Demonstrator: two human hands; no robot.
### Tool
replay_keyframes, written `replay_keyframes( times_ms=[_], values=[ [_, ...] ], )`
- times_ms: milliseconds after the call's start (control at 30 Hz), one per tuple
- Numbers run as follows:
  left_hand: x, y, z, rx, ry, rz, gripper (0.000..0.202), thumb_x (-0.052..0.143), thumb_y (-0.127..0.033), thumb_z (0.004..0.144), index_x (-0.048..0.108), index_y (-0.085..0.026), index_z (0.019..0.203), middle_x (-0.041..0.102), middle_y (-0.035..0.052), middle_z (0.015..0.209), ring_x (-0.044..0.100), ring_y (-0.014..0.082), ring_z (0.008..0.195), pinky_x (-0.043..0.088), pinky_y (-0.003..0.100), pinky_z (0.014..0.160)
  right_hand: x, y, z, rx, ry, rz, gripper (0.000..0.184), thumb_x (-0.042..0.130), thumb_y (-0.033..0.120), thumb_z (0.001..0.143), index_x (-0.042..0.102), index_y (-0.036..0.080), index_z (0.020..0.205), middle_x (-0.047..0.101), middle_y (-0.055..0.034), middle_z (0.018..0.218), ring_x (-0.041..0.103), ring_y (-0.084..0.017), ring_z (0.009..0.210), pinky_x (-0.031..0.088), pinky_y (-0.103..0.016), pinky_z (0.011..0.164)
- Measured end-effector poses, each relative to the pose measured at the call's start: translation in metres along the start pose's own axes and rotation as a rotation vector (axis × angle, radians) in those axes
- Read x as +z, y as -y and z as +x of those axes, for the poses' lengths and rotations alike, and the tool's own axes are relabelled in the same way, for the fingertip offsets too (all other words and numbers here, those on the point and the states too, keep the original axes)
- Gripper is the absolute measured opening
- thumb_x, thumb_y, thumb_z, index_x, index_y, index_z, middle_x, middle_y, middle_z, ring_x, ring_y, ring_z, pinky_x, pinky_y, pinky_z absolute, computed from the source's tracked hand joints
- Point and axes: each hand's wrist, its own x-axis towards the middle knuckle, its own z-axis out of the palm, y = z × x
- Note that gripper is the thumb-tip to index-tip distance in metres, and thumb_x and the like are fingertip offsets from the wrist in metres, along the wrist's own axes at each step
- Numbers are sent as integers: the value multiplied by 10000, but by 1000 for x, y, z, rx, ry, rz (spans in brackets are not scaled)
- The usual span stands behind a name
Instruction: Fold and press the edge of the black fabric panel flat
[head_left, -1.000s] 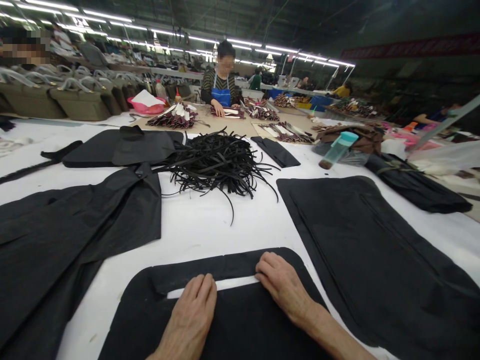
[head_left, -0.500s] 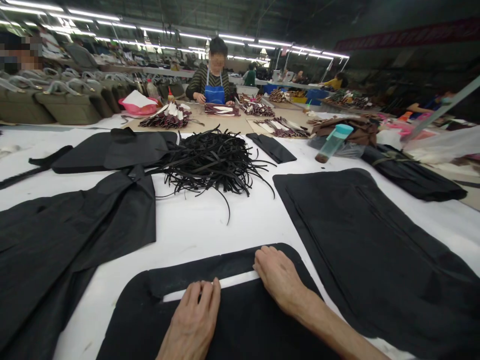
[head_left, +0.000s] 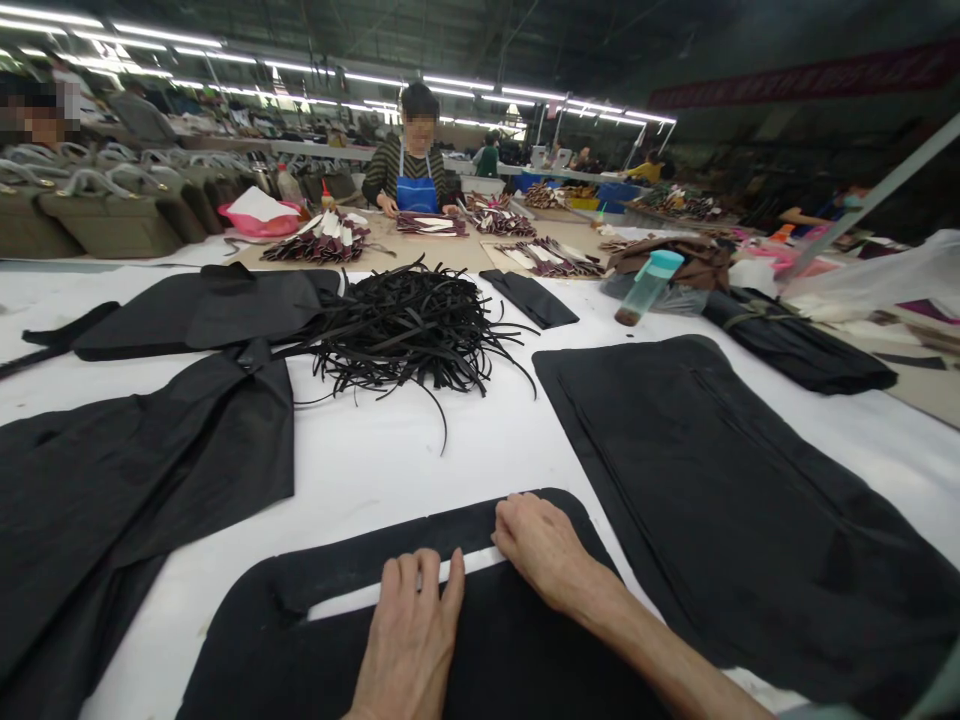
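- Toward the near edge of the white-surfaced work table [head_left: 367, 460] lies a black, round-cornered panel of thin sheet material [head_left: 510, 650], a long, narrow white slot [head_left: 345, 602] running along its far side.
- Over the last second the left hand [head_left: 411, 625] has slid rightward along this slot, narrowing the space between the hands and baring more of the slot's left end; the right hand [head_left: 541, 548] has stayed near the panel's far right corner.
- That shift suggests the handling is now centred on the slot's right part.
- The hands are apart, though near each other: the left lies across the slot, fingers extended; the right has its fingers curled at the slot's far edge, and whether they pinch it cannot be told.
- Toward the table's far edge sits a tangled heap of thin black strips [head_left: 412, 325], touched by neither hand.
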Motion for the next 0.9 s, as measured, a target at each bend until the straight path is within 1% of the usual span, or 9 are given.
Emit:
replay_keyframes(
  times_ms=[67,133,233,367,467,533,633,700,900],
  values=[
    [3,-7,5,43,-71,-18,387,488,-108,792,605,-124,1160,576,121,1082,511,265,984,446,398,884,4,-1,0,2,-15,15,155,491,157,829,639,166,783,667,-80,852,595,-215,817,367,-294,695],
    [9,-14,10,88,-95,-29,414,473,-52,754,599,-81,1147,569,122,1114,496,251,1011,449,352,881,6,-2,1,-1,-24,33,152,492,148,817,636,165,772,662,-83,833,591,-210,796,367,-291,685],
    [20,-18,14,116,-115,-86,519,459,-21,719,523,-88,1230,577,119,1086,503,248,973,464,357,827,6,-6,0,-41,-35,76,139,496,135,802,623,163,753,648,-73,808,578,-199,774,363,-285,673],
    [30,-15,16,99,-93,-176,555,469,-23,712,490,-121,1258,571,113,1097,499,245,972,458,370,808,5,-21,-4,-184,-56,179,68,539,146,807,584,197,814,609,1,815,545,-143,749,362,-237,662],
    [27,-14,16,78,-62,-208,565,487,-33,711,487,-140,1265,576,106,1098,506,241,962,459,358,792,7,-37,-8,-255,-86,241,195,573,136,806,535,210,982,585,18,866,531,-132,779,373,-218,681],
    [21,-15,16,62,-47,-195,571,484,-24,711,489,-144,1269,575,105,1112,510,243,964,458,358,798,9,-47,-10,-271,-107,252,196,570,119,814,525,207,984,573,11,884,522,-140,808,373,-230,709],
    [14,-17,17,44,-51,-159,553,468,-10,722,505,-140,1258,580,109,1113,513,248,979,455,377,830,13,-57,-13,-270,-120,239,95,550,112,837,543,204,859,554,7,870,507,-148,822,361,-249,731],
    [13,-20,17,44,-80,-152,505,463,-30,745,531,-141,1233,589,106,1102,516,246,983,458,388,846,14,-59,-14,-251,-121,227,89,543,120,847,545,201,810,547,6,854,501,-152,815,354,-257,729],
    [17,-23,19,132,-159,-78,482,442,-22,719,581,-82,1176,586,109,1134,505,257,1027,453,360,904,6,-50,-14,-110,-80,220,93,538,134,831,550,196,763,555,8,810,504,-141,761,334,-251,678]
  ],
)
